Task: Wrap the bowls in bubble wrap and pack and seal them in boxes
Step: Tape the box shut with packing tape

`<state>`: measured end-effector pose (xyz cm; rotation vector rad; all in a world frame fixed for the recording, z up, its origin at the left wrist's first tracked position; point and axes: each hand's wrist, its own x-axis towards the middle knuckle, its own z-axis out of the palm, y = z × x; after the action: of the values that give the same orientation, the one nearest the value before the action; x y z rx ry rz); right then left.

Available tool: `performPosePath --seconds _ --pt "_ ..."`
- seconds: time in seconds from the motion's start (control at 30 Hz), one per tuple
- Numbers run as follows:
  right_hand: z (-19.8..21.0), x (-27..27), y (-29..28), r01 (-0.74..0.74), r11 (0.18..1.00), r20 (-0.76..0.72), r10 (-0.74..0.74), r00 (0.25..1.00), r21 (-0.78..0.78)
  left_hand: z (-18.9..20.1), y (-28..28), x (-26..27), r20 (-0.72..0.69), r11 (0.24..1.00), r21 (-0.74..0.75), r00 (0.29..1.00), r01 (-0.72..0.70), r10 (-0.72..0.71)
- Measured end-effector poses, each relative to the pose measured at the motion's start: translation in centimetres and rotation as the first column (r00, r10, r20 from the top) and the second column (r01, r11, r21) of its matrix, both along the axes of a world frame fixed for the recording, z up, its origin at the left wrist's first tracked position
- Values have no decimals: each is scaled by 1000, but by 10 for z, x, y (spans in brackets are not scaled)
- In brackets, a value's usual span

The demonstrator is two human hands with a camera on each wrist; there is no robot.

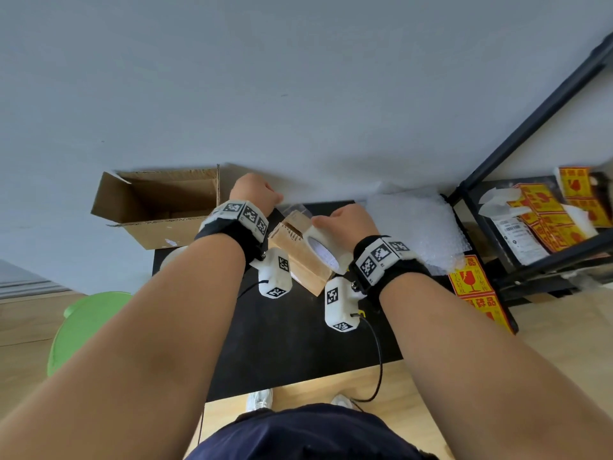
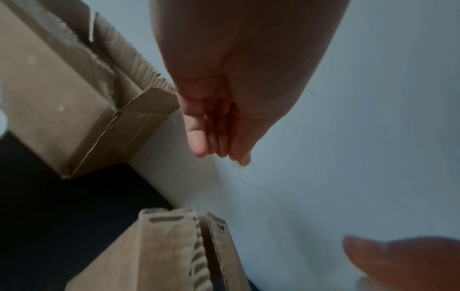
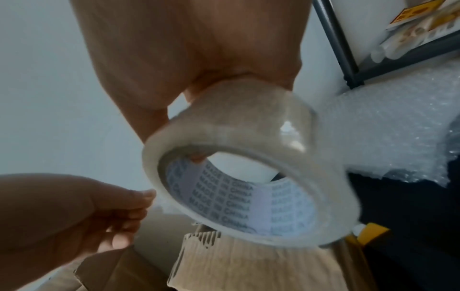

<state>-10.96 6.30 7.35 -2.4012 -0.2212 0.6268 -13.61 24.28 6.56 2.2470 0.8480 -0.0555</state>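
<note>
Clear tape roll (image 3: 251, 177) is hanging over the small box (image 1: 300, 257), right hand (image 1: 348, 219) gripping it while left hand (image 1: 253, 189) fingers are pinching the tape end, probably for sealing.

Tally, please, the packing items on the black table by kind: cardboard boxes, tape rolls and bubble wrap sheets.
Cardboard boxes: 2, open box and small box
Clear tape rolls: 1, held by right hand
Bubble wrap sheets: 1
Total: 4
</note>
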Motion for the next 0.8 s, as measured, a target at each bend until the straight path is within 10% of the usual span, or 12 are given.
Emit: performPosePath --seconds 0.3,0.8 --pt "-2 9 22 -74 986 -8 74 997 -147 -38 -9 -9 -85 997 74 996 -8 14" --pt "-3 25 48 -88 975 -63 77 995 -204 -88 15 10 -162 964 -244 984 -111 73"
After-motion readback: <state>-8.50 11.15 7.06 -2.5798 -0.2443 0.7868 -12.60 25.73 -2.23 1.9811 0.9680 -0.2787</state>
